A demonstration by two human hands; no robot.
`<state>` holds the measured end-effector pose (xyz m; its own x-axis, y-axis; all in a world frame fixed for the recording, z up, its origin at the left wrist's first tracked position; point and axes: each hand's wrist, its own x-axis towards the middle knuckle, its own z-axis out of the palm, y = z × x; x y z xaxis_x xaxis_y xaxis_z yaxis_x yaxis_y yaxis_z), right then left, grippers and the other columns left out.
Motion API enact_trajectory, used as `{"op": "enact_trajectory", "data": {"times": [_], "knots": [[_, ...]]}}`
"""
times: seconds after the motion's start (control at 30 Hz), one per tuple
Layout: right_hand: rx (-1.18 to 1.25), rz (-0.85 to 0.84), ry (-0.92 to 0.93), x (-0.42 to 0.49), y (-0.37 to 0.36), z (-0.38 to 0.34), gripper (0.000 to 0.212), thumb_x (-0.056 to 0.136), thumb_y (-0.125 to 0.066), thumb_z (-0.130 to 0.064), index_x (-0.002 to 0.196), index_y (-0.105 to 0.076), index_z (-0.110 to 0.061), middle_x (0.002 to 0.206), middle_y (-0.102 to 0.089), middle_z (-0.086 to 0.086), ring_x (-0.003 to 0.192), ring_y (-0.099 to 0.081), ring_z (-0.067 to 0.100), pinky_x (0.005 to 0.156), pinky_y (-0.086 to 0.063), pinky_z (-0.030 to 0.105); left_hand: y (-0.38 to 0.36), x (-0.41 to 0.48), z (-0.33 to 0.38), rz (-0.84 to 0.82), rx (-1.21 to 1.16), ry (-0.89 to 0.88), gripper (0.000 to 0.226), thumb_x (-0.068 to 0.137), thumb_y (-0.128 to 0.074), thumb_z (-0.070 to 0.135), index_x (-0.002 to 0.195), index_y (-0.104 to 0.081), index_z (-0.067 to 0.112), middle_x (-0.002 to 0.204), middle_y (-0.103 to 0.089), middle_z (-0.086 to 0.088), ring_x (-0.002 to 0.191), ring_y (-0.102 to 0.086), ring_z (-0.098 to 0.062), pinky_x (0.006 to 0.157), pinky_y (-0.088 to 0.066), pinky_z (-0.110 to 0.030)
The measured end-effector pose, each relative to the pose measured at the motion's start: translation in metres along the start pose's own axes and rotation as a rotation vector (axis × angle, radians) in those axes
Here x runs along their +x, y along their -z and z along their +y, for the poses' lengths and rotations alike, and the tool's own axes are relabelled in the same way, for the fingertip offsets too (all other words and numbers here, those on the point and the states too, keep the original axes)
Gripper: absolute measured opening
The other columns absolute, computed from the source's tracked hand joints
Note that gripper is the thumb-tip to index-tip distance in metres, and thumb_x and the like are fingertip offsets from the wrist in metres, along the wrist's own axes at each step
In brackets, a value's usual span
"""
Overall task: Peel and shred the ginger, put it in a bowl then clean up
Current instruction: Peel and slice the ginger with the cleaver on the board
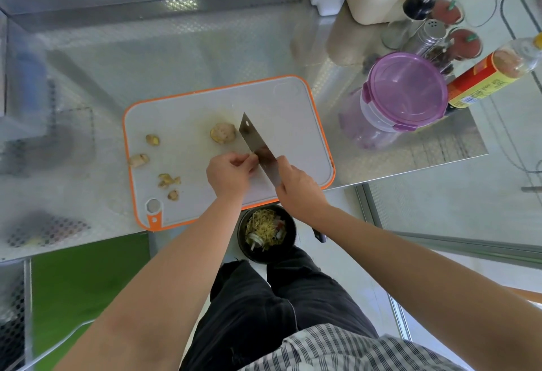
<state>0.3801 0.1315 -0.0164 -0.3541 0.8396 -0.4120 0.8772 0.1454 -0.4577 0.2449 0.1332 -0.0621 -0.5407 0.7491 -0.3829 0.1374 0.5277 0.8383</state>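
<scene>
Ginger on board: one large lump (pixel 223 133) beside the cleaver (pixel 254 142) blade; two smaller knobs (pixel 152 139) at the left; peel scraps (pixel 168 180) near the front-left corner.
Board and bowl: one cutting board (pixel 293 100) on the worktop (pixel 176 48); one dark bowl (pixel 241 231) below its near edge, holding ginger shreds (pixel 264 228).
Hidden: the cleaver handle, inside your right hand; the bowl rim, partly behind your forearms.
Left hand (pixel 230 174): fingers curled against the blade; what they pinch cannot be told.
Right hand (pixel 299 188): fingers clenched round the cleaver handle.
</scene>
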Motion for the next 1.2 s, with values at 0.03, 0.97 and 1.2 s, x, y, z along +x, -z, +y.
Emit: {"op": "enact_trajectory", "data": {"times": [0.03,0.97,1.2], "knots": [[-0.003,0.004,0.005,-0.001,0.000,0.002,0.017,0.088,-0.040,-0.003,0.101,-0.031,-0.011,0.081,-0.043,0.007,0.068,-0.045,0.031,0.059,-0.030,0.035,0.000,0.000,0.000,-0.001,-0.004,0.003,0.013,0.076,-0.080,0.023,0.079,-0.074,0.013,0.066,-0.070,0.000,0.055,-0.063,-0.001,0.063,-0.050,-0.022],[0.056,0.116,0.057,0.006,0.002,0.005,0.021,0.091,-0.038,-0.003,0.112,-0.037,-0.006,0.079,-0.044,0.005,0.065,-0.043,0.029,0.056,-0.028,0.031,0.003,-0.010,-0.009,0.003,0.099,-0.058,0.011,0.085,-0.067,0.034,0.088,-0.072,0.024,0.071,-0.071,0.004,0.068,-0.069,-0.018,0.073,-0.055,-0.036],[0.041,0.055,0.100,0.002,-0.001,0.008,0.014,0.092,-0.040,-0.005,0.106,-0.037,-0.007,0.076,-0.044,0.004,0.064,-0.045,0.029,0.052,-0.026,0.031,0.000,-0.011,-0.010,-0.018,0.186,-0.089,0.022,0.087,-0.061,0.038,0.102,-0.068,0.024,0.076,-0.068,0.002,0.071,-0.068,-0.022,0.075,-0.053,-0.036]]}}
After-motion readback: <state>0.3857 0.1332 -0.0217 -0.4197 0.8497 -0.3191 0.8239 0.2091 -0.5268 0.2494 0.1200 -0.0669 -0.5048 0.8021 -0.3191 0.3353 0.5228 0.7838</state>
